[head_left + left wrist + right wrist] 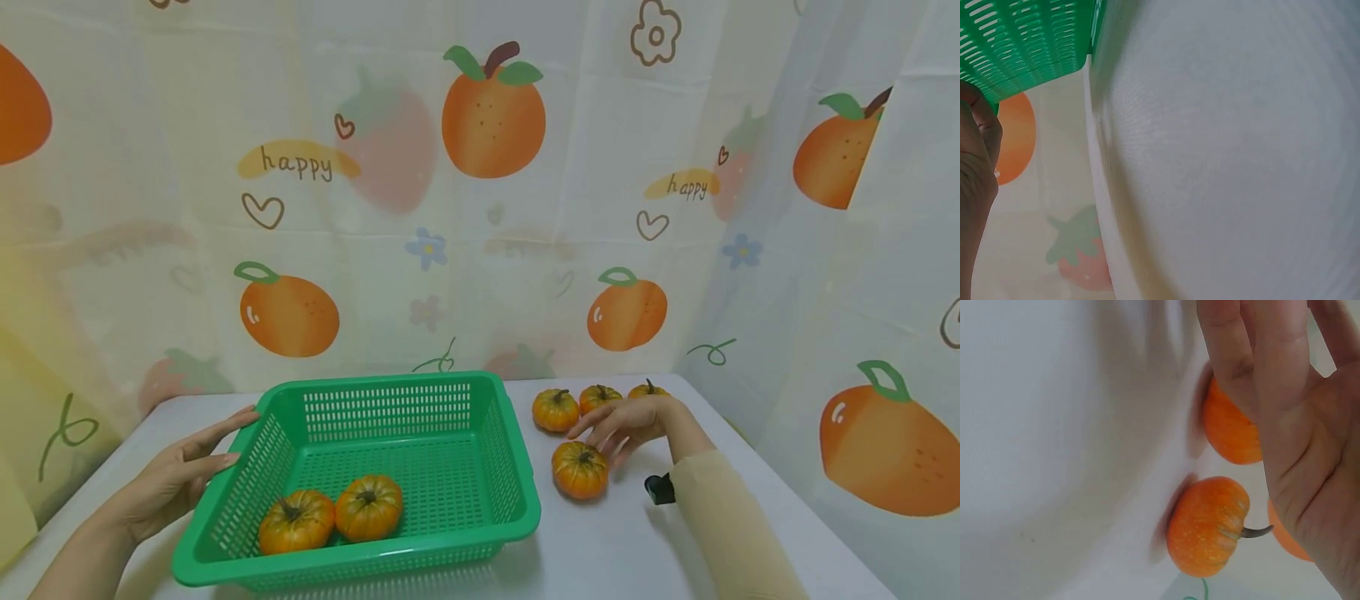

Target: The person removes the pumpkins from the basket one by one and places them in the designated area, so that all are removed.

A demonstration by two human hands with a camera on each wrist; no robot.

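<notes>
The left hand (176, 482) rests at the left rim of a green, rectangular plastic basket (420, 461) with slotted walls, its thumb and forefinger apart and touching the edge; the other fingers are mostly hidden. Inside the basket, near its front wall, two small orange, ribbed, round pumpkins (369, 508) sit side by side, stems upward. To the right of the basket, the right hand (626, 421) hangs over the white-covered bench (600, 554), its fingers apart and bent slightly downward, clamped on nothing. Just beside its fingertips sits a single squat orange-yellow pumpkin (580, 473); whether they touch it cannot be told. Behind that hand, three more small orange pumpkins (556, 411) stand in a row toward the back edge, the rightmost partly covered by the hand. A pale fabric curtain (480, 225) printed with oranges, strawberries and "happy" hangs behind the bench
</notes>
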